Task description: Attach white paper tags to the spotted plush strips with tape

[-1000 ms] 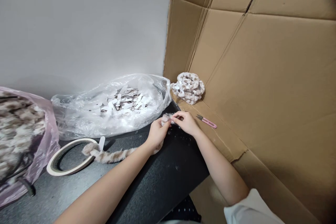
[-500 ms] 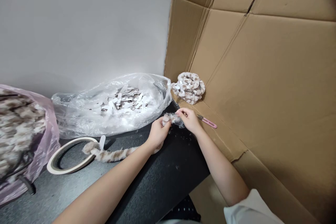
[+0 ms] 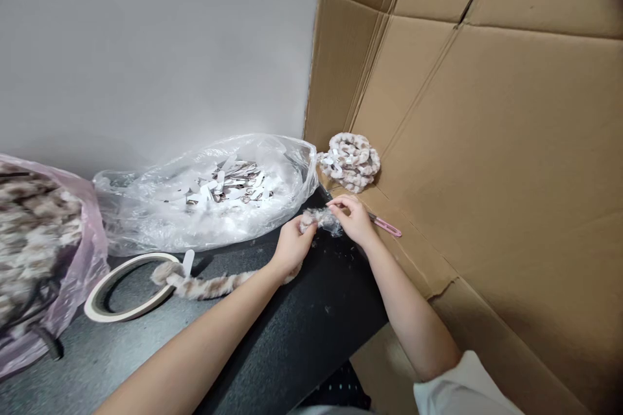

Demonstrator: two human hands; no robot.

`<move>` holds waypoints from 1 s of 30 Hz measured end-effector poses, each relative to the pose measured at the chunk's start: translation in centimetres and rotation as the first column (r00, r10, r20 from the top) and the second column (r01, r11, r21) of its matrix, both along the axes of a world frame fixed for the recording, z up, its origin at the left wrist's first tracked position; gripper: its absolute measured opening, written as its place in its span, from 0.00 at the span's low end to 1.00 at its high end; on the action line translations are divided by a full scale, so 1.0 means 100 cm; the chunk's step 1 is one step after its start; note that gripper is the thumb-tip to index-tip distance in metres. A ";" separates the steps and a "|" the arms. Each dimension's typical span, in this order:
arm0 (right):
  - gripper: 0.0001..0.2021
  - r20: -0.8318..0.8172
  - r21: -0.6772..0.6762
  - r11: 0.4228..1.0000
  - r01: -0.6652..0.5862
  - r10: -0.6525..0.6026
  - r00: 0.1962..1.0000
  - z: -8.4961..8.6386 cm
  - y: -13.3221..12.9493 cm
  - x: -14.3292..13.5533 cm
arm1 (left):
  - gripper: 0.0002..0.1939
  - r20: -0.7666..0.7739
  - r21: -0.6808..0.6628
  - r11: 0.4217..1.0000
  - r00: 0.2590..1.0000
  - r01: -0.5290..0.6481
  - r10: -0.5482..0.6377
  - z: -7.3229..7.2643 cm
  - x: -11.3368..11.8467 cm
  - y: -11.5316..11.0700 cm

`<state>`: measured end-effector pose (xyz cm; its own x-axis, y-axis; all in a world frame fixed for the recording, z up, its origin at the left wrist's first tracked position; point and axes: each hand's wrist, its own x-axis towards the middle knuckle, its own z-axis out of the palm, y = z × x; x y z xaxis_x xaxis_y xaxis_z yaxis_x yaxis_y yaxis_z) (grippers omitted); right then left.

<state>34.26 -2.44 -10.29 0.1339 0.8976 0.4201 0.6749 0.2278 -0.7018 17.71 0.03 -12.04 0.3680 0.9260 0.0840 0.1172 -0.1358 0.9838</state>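
On the far right part of a dark, speckled table [image 3: 335,318], seen from above, a person's two bare hands work close to each other. The left hand [image 3: 291,248] grips a fluffy cream-and-brown strip [image 3: 214,288] near one end, thumb and fingers closed on the plush. From that grip the strip runs leftward across the table, partly hidden by the left forearm, to a knotted-looking end that lies over the rim of a pale tape roll [image 3: 117,316]. A white tab [image 3: 188,261] stands up beside that end. The right hand [image 3: 355,220] is just beside the gripped end, thumb and forefinger brought close together at the tips; whether they pinch anything is too small to tell. Between the hands, crinkled clear plastic [image 3: 333,227] shows at the strip's end.

Partly behind the right hand lie pink-handled snips [image 3: 388,227], resting on cardboard [image 3: 511,142] that also rises as a tall panel on the right. Beyond the hands, in the corner, sits a coiled fluffy bundle [image 3: 355,172] with white tags. Left of it, a clear plastic bag [image 3: 150,227] holds many white tabs. At the far left, a pink bag [image 3: 92,253] is filled with similar plush.
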 end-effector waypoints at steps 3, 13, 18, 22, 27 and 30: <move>0.02 0.019 -0.032 0.997 -0.068 0.069 0.997 -0.001 0.000 -0.002 | 0.09 -0.001 0.006 1.000 1.000 0.005 -0.005 0.000 0.000 0.000; 0.11 -0.063 -0.050 0.998 -0.032 0.029 0.998 -0.007 -0.001 0.000 | 0.09 0.012 0.000 1.000 1.000 0.005 -0.005 -0.003 -0.001 0.003; 0.09 -0.151 -0.022 0.996 0.087 -0.090 0.985 -0.010 0.001 0.001 | 0.09 0.004 -0.006 1.000 1.000 -0.019 0.019 -0.001 0.000 0.004; 0.11 -0.182 -0.032 0.999 -0.015 0.009 0.983 -0.009 0.001 -0.003 | 0.10 -0.001 -0.011 1.000 1.000 -0.018 0.018 0.001 0.001 0.003; 0.06 -0.225 -0.011 0.998 0.054 -0.055 0.973 -0.013 0.004 -0.003 | 0.09 -0.008 -0.018 1.000 1.000 -0.006 0.006 0.000 0.001 0.004; 0.08 -0.255 0.003 0.995 0.099 -0.095 0.962 -0.012 0.005 0.002 | 0.10 -0.005 -0.023 1.000 1.000 -0.011 0.011 -0.003 0.001 0.004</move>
<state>34.41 -1.91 -11.54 0.3241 0.8687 0.3747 0.4937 0.1826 -0.8503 17.83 0.47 -12.32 0.3585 0.9316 0.0608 0.1229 -0.1116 0.9861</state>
